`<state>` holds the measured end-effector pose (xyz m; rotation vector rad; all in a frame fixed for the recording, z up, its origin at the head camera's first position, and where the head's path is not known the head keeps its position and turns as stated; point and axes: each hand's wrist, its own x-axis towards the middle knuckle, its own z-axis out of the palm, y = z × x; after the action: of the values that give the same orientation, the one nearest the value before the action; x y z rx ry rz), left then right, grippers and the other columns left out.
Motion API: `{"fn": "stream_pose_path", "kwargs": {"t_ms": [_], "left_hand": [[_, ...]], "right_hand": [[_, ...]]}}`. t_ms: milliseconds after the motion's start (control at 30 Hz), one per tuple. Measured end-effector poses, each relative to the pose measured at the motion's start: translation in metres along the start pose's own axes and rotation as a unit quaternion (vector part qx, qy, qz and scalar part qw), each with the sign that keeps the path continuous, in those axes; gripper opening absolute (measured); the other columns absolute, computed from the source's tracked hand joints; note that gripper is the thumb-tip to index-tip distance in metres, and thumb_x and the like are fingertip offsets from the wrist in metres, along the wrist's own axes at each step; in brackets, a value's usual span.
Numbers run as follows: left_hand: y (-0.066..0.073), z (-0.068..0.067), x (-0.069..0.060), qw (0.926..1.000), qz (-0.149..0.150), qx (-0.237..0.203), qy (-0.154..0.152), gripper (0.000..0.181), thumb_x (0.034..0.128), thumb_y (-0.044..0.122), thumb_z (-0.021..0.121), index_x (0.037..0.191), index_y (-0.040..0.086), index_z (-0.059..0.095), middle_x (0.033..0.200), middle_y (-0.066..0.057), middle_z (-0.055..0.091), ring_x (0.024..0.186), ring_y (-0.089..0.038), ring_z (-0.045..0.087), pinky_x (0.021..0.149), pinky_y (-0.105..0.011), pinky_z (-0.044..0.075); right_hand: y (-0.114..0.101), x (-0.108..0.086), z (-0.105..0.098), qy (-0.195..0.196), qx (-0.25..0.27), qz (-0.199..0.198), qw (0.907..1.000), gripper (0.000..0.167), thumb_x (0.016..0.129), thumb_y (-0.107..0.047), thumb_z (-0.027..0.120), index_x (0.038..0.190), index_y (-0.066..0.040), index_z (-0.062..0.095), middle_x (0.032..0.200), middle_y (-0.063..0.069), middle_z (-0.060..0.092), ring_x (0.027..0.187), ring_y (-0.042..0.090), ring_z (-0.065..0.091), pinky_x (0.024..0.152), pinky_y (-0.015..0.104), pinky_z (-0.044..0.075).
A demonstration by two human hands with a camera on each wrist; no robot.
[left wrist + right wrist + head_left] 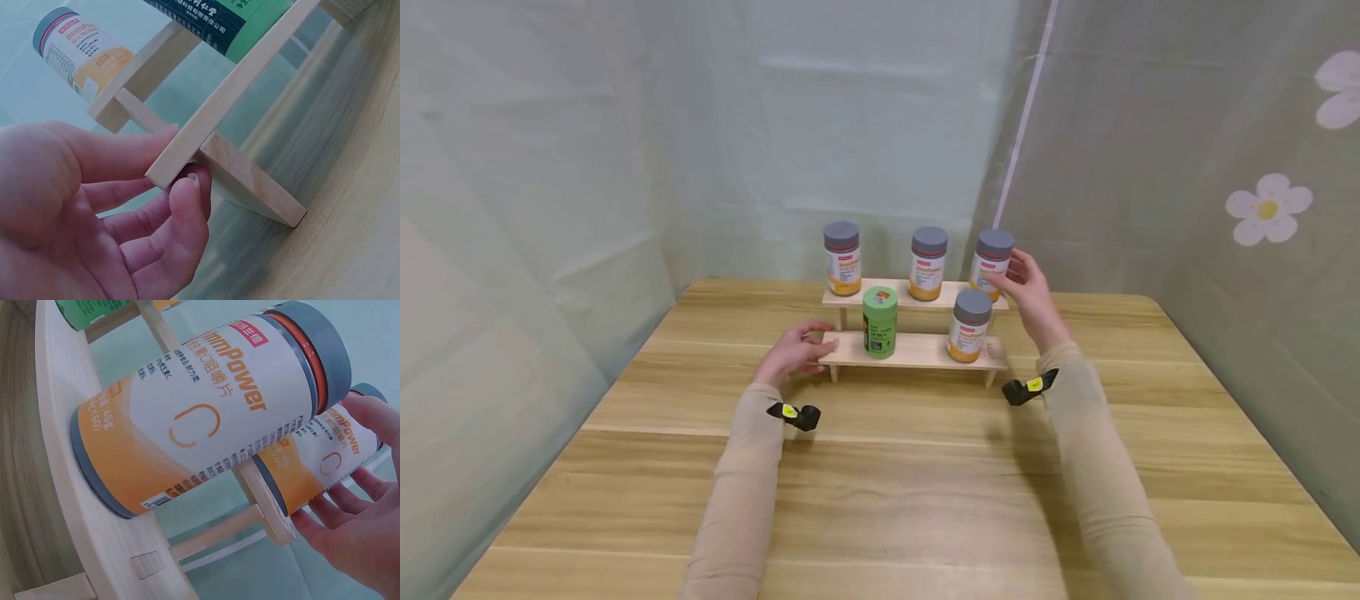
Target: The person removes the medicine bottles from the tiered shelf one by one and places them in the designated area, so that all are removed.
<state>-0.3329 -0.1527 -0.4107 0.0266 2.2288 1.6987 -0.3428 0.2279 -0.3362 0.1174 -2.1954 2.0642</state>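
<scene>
My left hand (pixel 792 353) pinches the left end of the lower tier of a small two-tier wooden shelf (pixel 919 350); in the left wrist view its thumb lies on top of the board (pixel 215 109) and its fingers curl underneath. At the upper tier's right end, my right hand (pixel 1036 302) holds a grey-capped supplement bottle (pixel 989 268) with a white and orange label. The right wrist view shows the thumb by its cap and the fingers along its far side. This bottle (pixel 299 467) stands partly behind a matching front bottle (pixel 206 412).
Two matching bottles stand on the upper tier, at the left (pixel 843 265) and the middle (pixel 927 268). On the lower tier are a green jar (pixel 880 327) and another white and orange bottle (pixel 968 333). The wooden table (pixel 887 500) meets hanging curtains (pixel 865 125) behind.
</scene>
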Motion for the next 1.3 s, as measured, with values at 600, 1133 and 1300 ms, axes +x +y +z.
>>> {"fn": "stream_pose_path", "kwargs": {"t_ms": [600, 1133, 1300], "left_hand": [[0.003, -0.001, -0.001, 0.9995, 0.006, -0.032, -0.006, 0.053, 0.0958, 0.015, 0.061, 0.144, 0.009, 0.039, 0.099, -0.006, 0.052, 0.074, -0.01, 0.057, 0.065, -0.018, 0.055], [-0.001, 0.001, 0.0, 0.9995, 0.007, -0.029, -0.008, 0.052, 0.0961, 0.015, 0.06, 0.143, 0.009, 0.039, 0.096, -0.005, 0.054, 0.072, -0.01, 0.057, 0.063, -0.019, 0.055], [-0.001, 0.001, 0.0, 0.9996, 0.004, -0.027, -0.007, 0.053, 0.0962, 0.017, 0.06, 0.143, 0.009, 0.039, 0.102, -0.007, 0.053, 0.074, -0.011, 0.057, 0.063, -0.018, 0.055]], "right_hand": [[-0.001, 0.003, 0.012, 0.042, -0.035, -0.016, 0.9984, 0.065, 0.093, -0.02, 0.065, 0.148, -0.01, 0.03, 0.147, 0.017, 0.039, 0.133, 0.028, 0.04, 0.115, 0.041, 0.034], [0.006, 0.0, 0.013, 0.066, -0.039, -0.032, 0.9965, 0.065, 0.091, -0.019, 0.067, 0.146, -0.01, 0.034, 0.145, 0.017, 0.043, 0.131, 0.029, 0.043, 0.114, 0.041, 0.036], [0.007, -0.001, 0.013, 0.076, -0.041, -0.035, 0.9957, 0.063, 0.091, -0.02, 0.068, 0.145, -0.011, 0.037, 0.142, 0.017, 0.046, 0.127, 0.026, 0.046, 0.111, 0.039, 0.038]]}}
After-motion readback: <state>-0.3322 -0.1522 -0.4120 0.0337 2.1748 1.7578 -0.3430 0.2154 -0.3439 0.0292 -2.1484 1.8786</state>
